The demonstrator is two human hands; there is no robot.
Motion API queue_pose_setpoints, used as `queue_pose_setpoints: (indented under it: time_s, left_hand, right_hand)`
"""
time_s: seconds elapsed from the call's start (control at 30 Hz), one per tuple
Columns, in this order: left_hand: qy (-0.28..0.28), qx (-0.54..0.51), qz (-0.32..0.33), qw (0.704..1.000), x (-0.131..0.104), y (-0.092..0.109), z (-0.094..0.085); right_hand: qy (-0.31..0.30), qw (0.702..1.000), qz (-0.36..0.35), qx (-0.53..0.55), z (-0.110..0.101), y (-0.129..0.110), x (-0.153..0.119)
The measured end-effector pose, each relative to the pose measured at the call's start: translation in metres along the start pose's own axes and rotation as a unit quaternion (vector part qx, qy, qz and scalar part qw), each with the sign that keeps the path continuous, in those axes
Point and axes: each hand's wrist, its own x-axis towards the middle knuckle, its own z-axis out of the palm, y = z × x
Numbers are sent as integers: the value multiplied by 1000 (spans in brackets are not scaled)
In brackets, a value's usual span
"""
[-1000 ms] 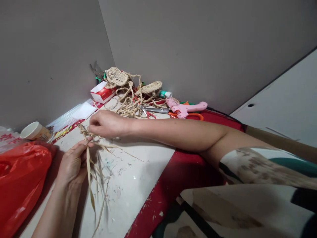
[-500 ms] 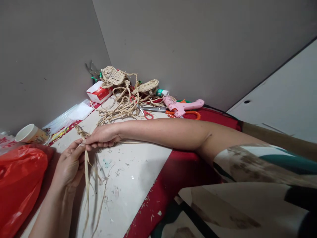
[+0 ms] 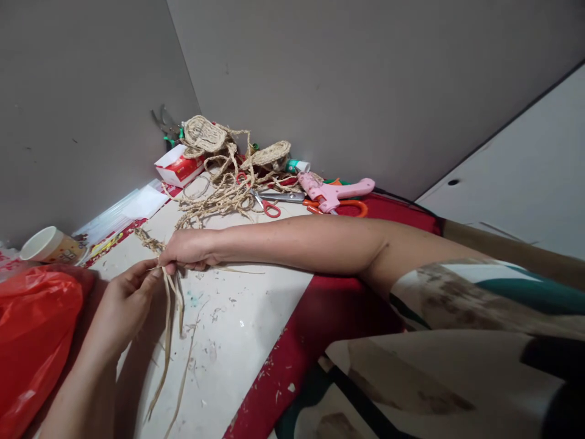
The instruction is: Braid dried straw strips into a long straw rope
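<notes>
My right hand [image 3: 188, 249] is closed on the straw braid [image 3: 147, 240], whose knotted end sticks out beyond its fingers to the upper left. My left hand [image 3: 130, 299] touches my right fingertips, with its thumb and forefinger pinched on a straw strand. Loose pale strands [image 3: 168, 329] hang from between the hands over the white board [image 3: 237, 323]. A thin strand also extends rightward beneath my right wrist.
Braided straw coils [image 3: 205, 135], red scissors [image 3: 269, 208], orange scissors [image 3: 354, 207], a pink glue gun [image 3: 336, 192] and a red box [image 3: 181, 171] lie near the wall. A paper cup [image 3: 55, 247] and red bag [image 3: 36, 323] are at left.
My left hand has shifted slightly down and left, its fingers now straighter at the strand. The hanging strands have swung right and spread. The view has moved slightly.
</notes>
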Motion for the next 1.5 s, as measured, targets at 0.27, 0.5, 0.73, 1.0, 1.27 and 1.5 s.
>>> queue_pose_setpoints:
  time_s: [0.27,0.5,0.73,1.0,1.27,1.5]
  left_hand:
    - [70,307,11,949,-15,20,6]
    - [85,484,16,871,-27,28,45]
    - [177,190,72,963,-31,22,22]
    - [26,-344,-138,929,-2,15,23]
    - [29,-280,-114,953,-1,6,19]
    - [10,-247,-117,962,2,1,23]
  right_hand:
    - [0,999,14,36,3,1,0]
    - [-58,989,42,127,1,4,2]
    - [-119,971,63,198,-9,2,2]
    - [-150,970,55,182,-12,3,5]
    - [-59,980,-67,-180,-23,-4,-5]
    - [-20,912,-166,-376,-18,-6,-5]
